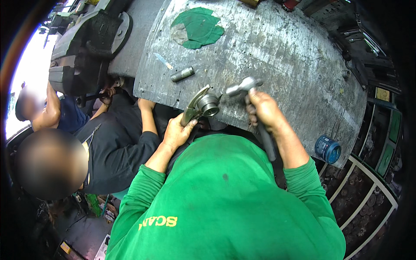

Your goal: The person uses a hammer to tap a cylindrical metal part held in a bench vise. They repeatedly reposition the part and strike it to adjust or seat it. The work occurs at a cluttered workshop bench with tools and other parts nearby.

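My left hand [177, 132] grips a flanged metal hub [208, 105] by its plate-like edge, tilted at the near edge of the worn metal bench [277, 56]. The hub's round collar points to the right. In my right hand [263, 108] is a ball-peen hammer [245, 86], gripped close below its head. Its head is level with the hub and a little to its right, apart from it; the dark handle hangs down toward my body. On the bench beyond the hub lies a short metal sleeve [182, 74].
A green cloth [199, 28] and a thin blade-like strip [163, 61] lie farther back. A blue jar [327, 149] stands at the right edge. At my left one person [117, 143] rests a hand on the bench; another [65, 108] is beyond, near dark machinery [86, 39]. Racks [364, 195] flank the right.
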A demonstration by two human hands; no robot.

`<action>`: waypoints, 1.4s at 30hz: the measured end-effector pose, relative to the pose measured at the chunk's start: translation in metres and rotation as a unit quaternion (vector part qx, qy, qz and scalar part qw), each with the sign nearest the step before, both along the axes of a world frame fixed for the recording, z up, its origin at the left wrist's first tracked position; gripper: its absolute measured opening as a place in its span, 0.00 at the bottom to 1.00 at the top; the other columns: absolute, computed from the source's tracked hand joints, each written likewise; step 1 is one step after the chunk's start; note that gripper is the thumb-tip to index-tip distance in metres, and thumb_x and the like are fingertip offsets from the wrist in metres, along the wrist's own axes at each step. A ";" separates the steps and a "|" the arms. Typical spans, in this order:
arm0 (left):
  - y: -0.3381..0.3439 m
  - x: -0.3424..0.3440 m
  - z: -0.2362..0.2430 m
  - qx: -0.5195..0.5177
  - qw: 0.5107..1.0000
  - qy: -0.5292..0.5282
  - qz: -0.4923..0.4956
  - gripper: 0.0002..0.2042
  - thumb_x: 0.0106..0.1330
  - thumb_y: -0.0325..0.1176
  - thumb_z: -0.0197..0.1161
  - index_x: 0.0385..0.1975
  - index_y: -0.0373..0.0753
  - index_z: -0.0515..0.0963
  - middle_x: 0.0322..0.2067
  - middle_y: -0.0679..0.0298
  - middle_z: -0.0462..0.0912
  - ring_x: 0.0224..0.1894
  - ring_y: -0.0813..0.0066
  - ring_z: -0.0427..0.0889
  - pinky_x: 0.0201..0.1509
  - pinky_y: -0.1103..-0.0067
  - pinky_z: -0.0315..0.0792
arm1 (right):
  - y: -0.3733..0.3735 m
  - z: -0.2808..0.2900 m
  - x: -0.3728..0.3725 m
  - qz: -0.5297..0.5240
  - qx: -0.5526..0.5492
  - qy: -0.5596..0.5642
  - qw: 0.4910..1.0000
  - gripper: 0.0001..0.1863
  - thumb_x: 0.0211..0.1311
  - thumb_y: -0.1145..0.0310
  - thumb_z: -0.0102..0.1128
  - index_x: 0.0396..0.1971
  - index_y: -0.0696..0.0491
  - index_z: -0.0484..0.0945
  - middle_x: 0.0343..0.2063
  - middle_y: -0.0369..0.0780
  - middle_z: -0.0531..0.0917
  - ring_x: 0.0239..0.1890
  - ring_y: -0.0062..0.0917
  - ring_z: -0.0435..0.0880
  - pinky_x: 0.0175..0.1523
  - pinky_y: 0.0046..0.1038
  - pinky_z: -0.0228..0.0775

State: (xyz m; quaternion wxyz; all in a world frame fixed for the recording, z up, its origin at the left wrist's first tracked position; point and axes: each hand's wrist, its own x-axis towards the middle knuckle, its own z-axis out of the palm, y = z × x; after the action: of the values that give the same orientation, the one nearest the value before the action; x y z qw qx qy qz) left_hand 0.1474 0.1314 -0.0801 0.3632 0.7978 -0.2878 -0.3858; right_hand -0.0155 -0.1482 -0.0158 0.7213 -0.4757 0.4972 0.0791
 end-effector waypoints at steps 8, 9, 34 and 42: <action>0.002 -0.001 -0.002 -0.002 1.000 -0.010 -0.001 0.17 0.73 0.42 0.71 0.55 0.39 0.83 0.38 0.53 0.91 0.39 0.65 0.91 0.47 0.69 0.81 | -0.002 0.001 -0.001 0.067 -0.014 -0.016 0.998 0.22 0.84 0.45 0.45 0.34 0.48 0.71 0.18 0.30 0.68 0.15 0.18 0.65 0.20 0.26 0.60; 0.002 -0.002 -0.002 0.010 1.000 0.001 0.001 0.18 0.73 0.42 0.71 0.55 0.39 0.83 0.38 0.53 0.91 0.39 0.64 0.91 0.47 0.69 0.81 | -0.003 0.000 -0.001 -0.014 -0.001 -0.016 1.000 0.22 0.84 0.45 0.45 0.35 0.48 0.71 0.18 0.31 0.69 0.15 0.18 0.66 0.20 0.26 0.60; 0.007 -0.001 -0.008 0.004 1.000 -0.003 0.010 0.16 0.72 0.40 0.71 0.53 0.38 0.84 0.41 0.53 0.92 0.42 0.64 0.91 0.49 0.68 0.81 | -0.002 -0.007 0.000 0.089 -0.050 -0.005 0.995 0.23 0.84 0.47 0.46 0.39 0.53 0.77 0.20 0.32 0.73 0.20 0.19 0.70 0.24 0.26 0.66; 0.006 0.001 -0.008 -0.005 1.000 0.002 0.014 0.17 0.72 0.40 0.71 0.54 0.38 0.84 0.41 0.53 0.91 0.42 0.64 0.90 0.50 0.68 0.81 | -0.003 -0.014 0.003 0.156 -0.110 -0.065 0.979 0.23 0.84 0.48 0.46 0.36 0.52 0.75 0.23 0.33 0.74 0.24 0.20 0.72 0.29 0.27 0.67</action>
State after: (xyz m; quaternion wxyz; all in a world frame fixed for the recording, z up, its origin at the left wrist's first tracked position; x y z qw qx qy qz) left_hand 0.1489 0.1375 -0.0884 0.3728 0.7990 -0.2780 -0.3812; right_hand -0.0124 -0.1512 -0.0297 0.6742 -0.6278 0.3747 0.1044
